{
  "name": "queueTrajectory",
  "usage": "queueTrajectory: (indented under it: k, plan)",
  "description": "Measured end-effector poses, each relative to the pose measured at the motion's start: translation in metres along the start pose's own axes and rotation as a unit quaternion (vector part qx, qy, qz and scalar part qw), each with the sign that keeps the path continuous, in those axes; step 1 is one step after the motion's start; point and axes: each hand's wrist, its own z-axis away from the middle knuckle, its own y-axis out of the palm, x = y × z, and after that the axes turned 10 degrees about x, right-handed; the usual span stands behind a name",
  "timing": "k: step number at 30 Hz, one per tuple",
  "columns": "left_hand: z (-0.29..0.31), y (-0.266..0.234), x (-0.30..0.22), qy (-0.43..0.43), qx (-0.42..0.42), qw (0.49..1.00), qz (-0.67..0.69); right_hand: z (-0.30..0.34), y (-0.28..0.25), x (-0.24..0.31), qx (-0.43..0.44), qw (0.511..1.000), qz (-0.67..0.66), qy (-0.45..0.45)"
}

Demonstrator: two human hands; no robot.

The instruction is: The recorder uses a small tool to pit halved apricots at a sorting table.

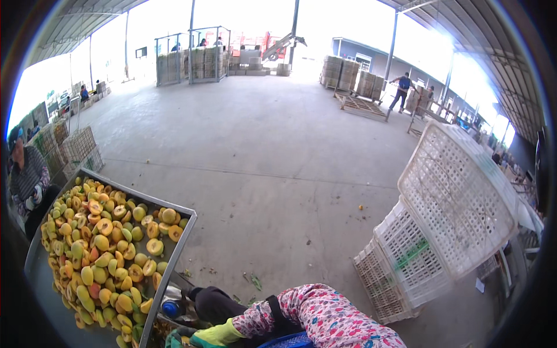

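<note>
Gloved hand (216, 335): low, beside tray (174, 264) corner; grip state I cannot tell.
Fruit halves (104, 243): in tray, up-left of grip.

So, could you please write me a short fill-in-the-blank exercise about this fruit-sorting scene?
1. The metal tray on the left is heaped with halved ____.
2. The glove at the lower edge is ____ in colour.
3. The white plastic crates stand on the ____ side of the picture.
4. The floral sleeve enters from the ____ edge.

Missing words: peaches; yellow; right; lower
</note>
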Motion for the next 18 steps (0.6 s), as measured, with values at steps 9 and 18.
queueTrajectory:
  k: [9,18]
  plan:
    - [-0.01,0.005,0.006,0.036,0.017,0.999,0.016,0.002,0.007,0.012,-0.04,0.906,-0.415,0.07]
    - [0.023,-0.028,0.029,0.057,-0.045,0.988,-0.134,-0.013,0.026,0.036,-0.079,0.859,-0.494,0.11]
